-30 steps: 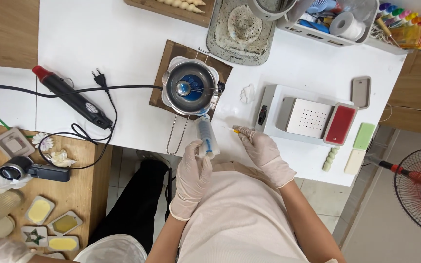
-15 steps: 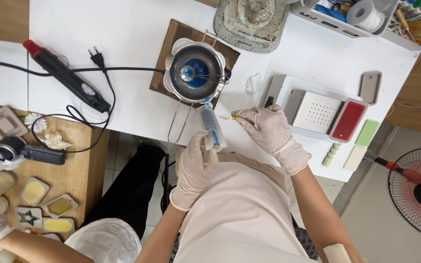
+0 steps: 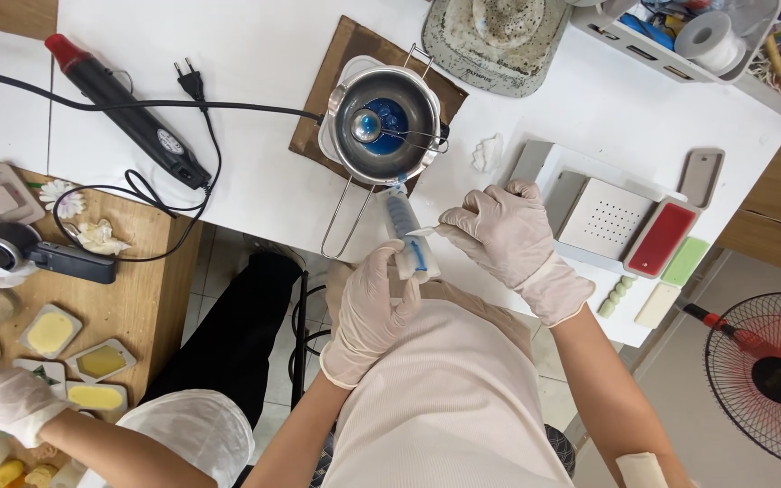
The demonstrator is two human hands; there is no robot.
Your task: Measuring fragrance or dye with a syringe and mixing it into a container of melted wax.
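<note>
Far left: a co-worker's gloved hand [image 3: 2, 398] by yellow moulds [image 3: 51, 332]. Your left hand [image 3: 374, 303] is closed round the syringe [image 3: 406, 230]. Its long axis runs up the frame, tip toward the steel pot [image 3: 386, 126] (blue liquid inside). Your right hand [image 3: 499, 226] pinches its plunger end from the right. Farther right: a red rectangular block [image 3: 660, 239].
</note>
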